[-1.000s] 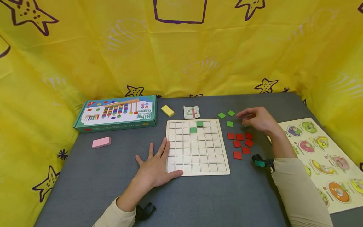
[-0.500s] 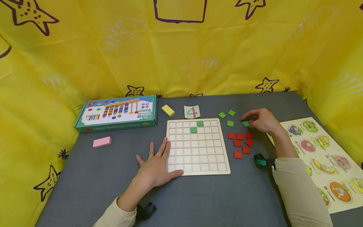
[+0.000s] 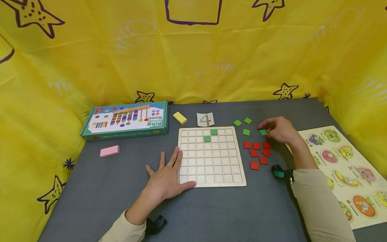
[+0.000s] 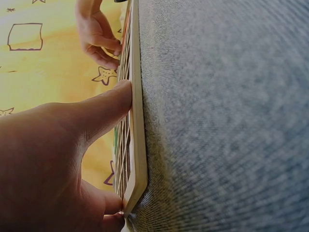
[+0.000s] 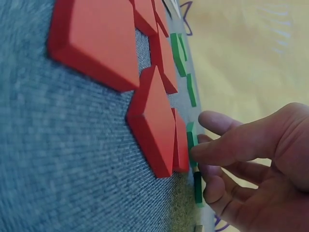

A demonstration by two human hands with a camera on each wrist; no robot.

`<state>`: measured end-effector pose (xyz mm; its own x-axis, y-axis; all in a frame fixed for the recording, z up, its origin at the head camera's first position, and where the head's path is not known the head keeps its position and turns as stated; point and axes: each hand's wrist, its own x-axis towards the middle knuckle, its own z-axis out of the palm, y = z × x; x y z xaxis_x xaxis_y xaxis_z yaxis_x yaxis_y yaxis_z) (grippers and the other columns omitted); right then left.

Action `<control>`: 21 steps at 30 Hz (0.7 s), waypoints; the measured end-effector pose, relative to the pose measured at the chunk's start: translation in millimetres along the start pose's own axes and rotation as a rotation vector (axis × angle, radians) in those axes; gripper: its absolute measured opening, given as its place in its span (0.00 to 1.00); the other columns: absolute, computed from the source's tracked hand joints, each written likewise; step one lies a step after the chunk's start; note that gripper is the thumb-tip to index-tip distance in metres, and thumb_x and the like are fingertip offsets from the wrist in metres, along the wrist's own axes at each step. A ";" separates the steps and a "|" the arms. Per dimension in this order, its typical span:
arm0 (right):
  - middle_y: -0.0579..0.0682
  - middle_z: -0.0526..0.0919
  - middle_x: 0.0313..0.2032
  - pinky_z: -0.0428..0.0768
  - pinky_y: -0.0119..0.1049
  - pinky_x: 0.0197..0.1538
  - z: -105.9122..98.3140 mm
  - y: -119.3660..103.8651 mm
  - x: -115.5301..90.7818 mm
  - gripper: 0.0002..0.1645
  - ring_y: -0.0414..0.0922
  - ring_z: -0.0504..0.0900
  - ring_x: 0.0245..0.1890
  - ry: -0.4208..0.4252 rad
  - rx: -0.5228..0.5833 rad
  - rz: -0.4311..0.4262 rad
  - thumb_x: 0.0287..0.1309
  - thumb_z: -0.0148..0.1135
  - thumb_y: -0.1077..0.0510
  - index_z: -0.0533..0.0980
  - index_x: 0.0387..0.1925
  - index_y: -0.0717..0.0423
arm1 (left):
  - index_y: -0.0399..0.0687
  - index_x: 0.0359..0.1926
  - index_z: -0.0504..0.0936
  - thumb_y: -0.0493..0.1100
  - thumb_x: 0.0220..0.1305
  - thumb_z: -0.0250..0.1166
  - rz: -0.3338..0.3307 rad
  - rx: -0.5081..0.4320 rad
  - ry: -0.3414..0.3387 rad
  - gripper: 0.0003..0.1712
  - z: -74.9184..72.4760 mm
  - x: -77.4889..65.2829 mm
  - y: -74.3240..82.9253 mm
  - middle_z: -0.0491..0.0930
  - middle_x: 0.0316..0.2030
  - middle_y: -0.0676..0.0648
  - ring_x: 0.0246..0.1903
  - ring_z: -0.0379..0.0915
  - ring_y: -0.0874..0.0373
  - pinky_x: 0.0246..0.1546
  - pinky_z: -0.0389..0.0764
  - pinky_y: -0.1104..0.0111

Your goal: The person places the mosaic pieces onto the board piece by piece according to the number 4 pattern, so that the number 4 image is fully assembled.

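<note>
Yellow curtain (image 3: 193,50) printed with stars and fish is hanging behind a grey bench (image 3: 211,215). A box (image 3: 127,122), a yellow block (image 3: 180,117) and a pink block (image 3: 110,151) are lying towards the left; a fruit sheet (image 3: 344,174) is lying far right, partly under the right sleeve.

Gridded board (image 3: 212,156) is lying mid-bench, two green squares (image 3: 207,138) sitting in its far rows. A small patterned card (image 3: 205,119) is lying just beyond its far edge.

Left hand (image 3: 166,179): fingers spreading along the board's left side, thumb resting on the near rim.

Right hand (image 3: 280,129): thumb and index finger pinching a green tile (image 3: 263,132) by its edges, other fingers curling beneath. The tile is lying right of the board, beyond the red tiles (image 3: 254,153); three loose green pieces (image 3: 246,132) are sitting between it and the grid.

Key relation: the grid is lying leftward of the pinched tile. The right hand is the nearer one; the left is staying well apart, across the board. Tile looking square, so showing no long axis.
</note>
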<state>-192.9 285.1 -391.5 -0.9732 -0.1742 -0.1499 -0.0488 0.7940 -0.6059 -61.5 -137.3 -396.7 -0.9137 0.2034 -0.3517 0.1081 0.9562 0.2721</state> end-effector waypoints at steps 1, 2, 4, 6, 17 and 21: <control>0.65 0.88 0.48 0.79 0.37 0.38 0.1 -0.4 -0.1 0.22 0.58 0.84 0.47 0.005 -0.006 -0.003 0.53 0.66 0.72 0.86 0.51 0.61 | 0.55 0.85 0.44 0.80 0.57 0.64 0.000 0.001 0.000 0.68 0.0 -0.1 0.0 0.36 0.85 0.54 0.81 0.33 0.30 0.58 0.42 0.13; 0.64 0.88 0.47 0.79 0.37 0.38 0.3 -1.2 -0.2 0.22 0.58 0.84 0.46 0.011 -0.009 -0.006 0.53 0.67 0.71 0.86 0.51 0.60 | 0.55 0.85 0.44 0.80 0.57 0.64 0.000 0.002 0.000 0.68 0.0 0.0 -0.1 0.36 0.85 0.54 0.81 0.34 0.30 0.58 0.42 0.13; 0.63 0.88 0.46 0.79 0.37 0.39 0.9 -3.6 -0.3 0.21 0.57 0.85 0.46 0.028 -0.013 -0.013 0.52 0.67 0.70 0.86 0.50 0.59 | 0.55 0.85 0.44 0.81 0.57 0.64 0.000 0.004 0.002 0.68 0.0 -0.1 0.0 0.36 0.85 0.54 0.81 0.34 0.30 0.58 0.42 0.13; 0.62 0.89 0.45 0.79 0.38 0.40 2.0 -7.0 -0.2 0.20 0.56 0.85 0.45 0.047 -0.012 -0.018 0.53 0.67 0.69 0.87 0.49 0.58 | 0.55 0.85 0.45 0.80 0.57 0.64 -0.001 0.002 0.003 0.68 0.0 0.0 0.1 0.36 0.85 0.55 0.81 0.34 0.30 0.58 0.42 0.13; 0.61 0.89 0.46 0.79 0.40 0.43 9.7 -16.7 0.5 0.18 0.56 0.87 0.45 0.047 0.021 -0.068 0.58 0.71 0.66 0.86 0.51 0.58 | 0.55 0.85 0.45 0.80 0.57 0.65 0.001 -0.014 0.003 0.67 0.8 0.3 0.8 0.36 0.85 0.54 0.81 0.33 0.30 0.59 0.41 0.13; 0.59 0.90 0.44 0.80 0.40 0.45 14.6 -22.9 3.4 0.18 0.52 0.87 0.42 0.016 0.030 -0.095 0.57 0.73 0.65 0.87 0.50 0.57 | 0.55 0.85 0.45 0.80 0.57 0.65 -0.001 -0.014 0.009 0.67 1.2 -0.1 0.2 0.36 0.85 0.54 0.81 0.33 0.30 0.59 0.41 0.13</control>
<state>-191.7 257.9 -389.6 -0.9681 -0.2383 -0.0778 -0.1347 0.7563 -0.6402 -61.0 -136.9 -397.7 -0.9174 0.2003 -0.3440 0.1014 0.9533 0.2846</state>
